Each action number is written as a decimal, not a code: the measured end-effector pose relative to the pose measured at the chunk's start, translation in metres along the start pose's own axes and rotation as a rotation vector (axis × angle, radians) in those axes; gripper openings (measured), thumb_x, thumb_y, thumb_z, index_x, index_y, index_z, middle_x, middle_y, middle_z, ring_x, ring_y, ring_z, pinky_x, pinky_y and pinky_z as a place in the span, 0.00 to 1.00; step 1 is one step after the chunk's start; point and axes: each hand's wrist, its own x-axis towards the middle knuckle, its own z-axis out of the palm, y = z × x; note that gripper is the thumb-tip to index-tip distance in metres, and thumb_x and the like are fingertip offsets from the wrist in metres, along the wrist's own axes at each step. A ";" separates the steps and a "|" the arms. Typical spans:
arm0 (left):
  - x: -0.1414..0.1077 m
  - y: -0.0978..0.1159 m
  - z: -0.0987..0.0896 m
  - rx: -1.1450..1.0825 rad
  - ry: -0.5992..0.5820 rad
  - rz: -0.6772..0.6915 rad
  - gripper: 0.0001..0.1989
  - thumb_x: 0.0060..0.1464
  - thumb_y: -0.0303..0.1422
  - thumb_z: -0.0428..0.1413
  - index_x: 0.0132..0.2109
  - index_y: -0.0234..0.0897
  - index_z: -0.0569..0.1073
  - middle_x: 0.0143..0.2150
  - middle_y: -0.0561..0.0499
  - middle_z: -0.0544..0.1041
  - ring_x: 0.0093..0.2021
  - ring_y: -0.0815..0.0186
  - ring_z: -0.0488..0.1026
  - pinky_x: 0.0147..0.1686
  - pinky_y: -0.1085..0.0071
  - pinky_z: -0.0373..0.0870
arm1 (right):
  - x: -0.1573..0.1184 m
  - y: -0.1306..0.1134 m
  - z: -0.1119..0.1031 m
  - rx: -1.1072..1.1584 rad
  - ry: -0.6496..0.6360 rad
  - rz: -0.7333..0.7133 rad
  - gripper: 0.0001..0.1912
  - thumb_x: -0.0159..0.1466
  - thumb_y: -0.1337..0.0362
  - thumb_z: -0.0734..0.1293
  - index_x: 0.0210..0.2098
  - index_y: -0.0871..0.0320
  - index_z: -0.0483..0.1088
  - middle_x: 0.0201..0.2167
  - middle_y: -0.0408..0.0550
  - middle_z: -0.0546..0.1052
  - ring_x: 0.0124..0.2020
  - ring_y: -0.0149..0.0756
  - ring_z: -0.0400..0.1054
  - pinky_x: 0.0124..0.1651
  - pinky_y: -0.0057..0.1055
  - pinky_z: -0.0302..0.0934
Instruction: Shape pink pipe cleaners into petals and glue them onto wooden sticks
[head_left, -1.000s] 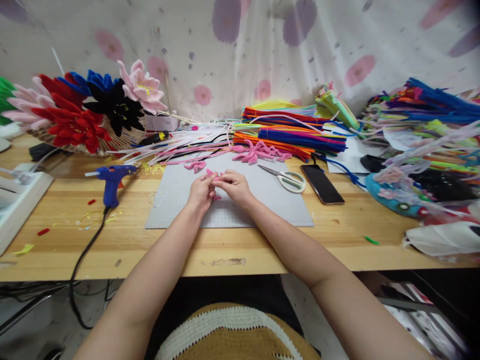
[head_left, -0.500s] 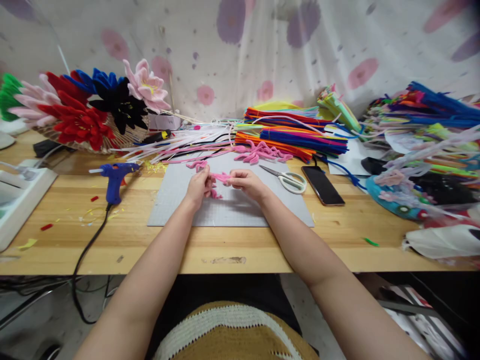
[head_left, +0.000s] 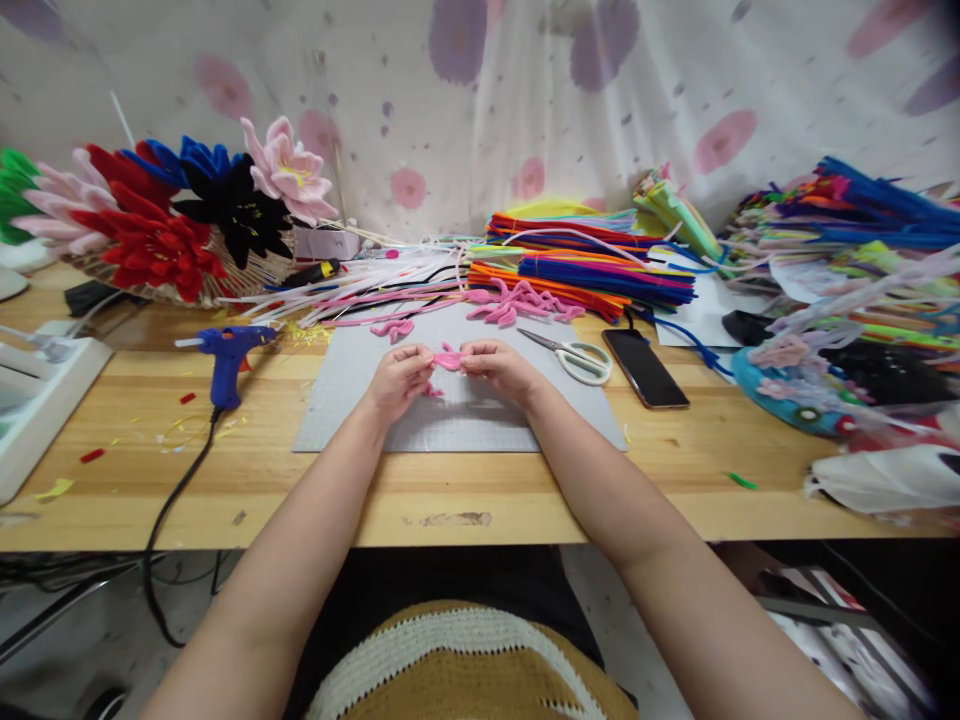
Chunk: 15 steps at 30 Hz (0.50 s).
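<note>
Phone [head_left: 645, 368]: dark screen, no text can be read.
Glue gun [head_left: 227, 368]: no brand is readable.
Mat [head_left: 349, 415]: no numbers can be read.
Scissors [head_left: 583, 362]: no readable mark.

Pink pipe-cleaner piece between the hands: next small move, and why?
I'd probably bend the pink pipe-cleaner piece gently: the left hand and the right hand pinch its opposite ends, its middle shows between them, and the loose pink scrap near the grey mat's far edge looks curved.

A phone [head_left: 645, 368] lies on the wooden table [head_left: 720, 445], fuzzy flowers [head_left: 161, 248] further left.
</note>
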 end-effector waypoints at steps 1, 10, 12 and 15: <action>-0.001 0.000 0.002 -0.009 0.011 0.007 0.10 0.35 0.31 0.61 0.21 0.32 0.66 0.13 0.60 0.55 0.12 0.82 0.46 0.09 0.83 0.40 | 0.000 0.000 0.000 -0.001 -0.007 0.005 0.11 0.44 0.61 0.69 0.20 0.62 0.67 0.18 0.40 0.67 0.19 0.22 0.50 0.23 0.25 0.40; 0.000 -0.003 0.003 -0.040 0.077 0.031 0.13 0.38 0.34 0.60 0.20 0.34 0.64 0.13 0.60 0.54 0.12 0.80 0.47 0.10 0.81 0.46 | 0.000 0.003 -0.001 -0.033 -0.045 0.020 0.12 0.44 0.60 0.70 0.20 0.62 0.67 0.19 0.40 0.67 0.19 0.22 0.51 0.23 0.25 0.42; 0.000 -0.004 0.002 -0.033 0.054 0.053 0.13 0.40 0.38 0.60 0.22 0.34 0.67 0.15 0.59 0.59 0.13 0.79 0.51 0.10 0.80 0.51 | -0.001 0.003 0.000 -0.029 -0.043 0.009 0.12 0.45 0.59 0.70 0.21 0.62 0.68 0.19 0.40 0.68 0.19 0.22 0.51 0.23 0.25 0.42; 0.000 -0.006 0.002 0.022 -0.004 0.071 0.15 0.39 0.38 0.61 0.35 0.35 0.73 0.20 0.57 0.65 0.16 0.77 0.58 0.15 0.78 0.62 | -0.001 0.003 0.001 -0.016 -0.028 -0.013 0.12 0.45 0.59 0.70 0.22 0.62 0.69 0.20 0.40 0.68 0.20 0.22 0.52 0.23 0.25 0.43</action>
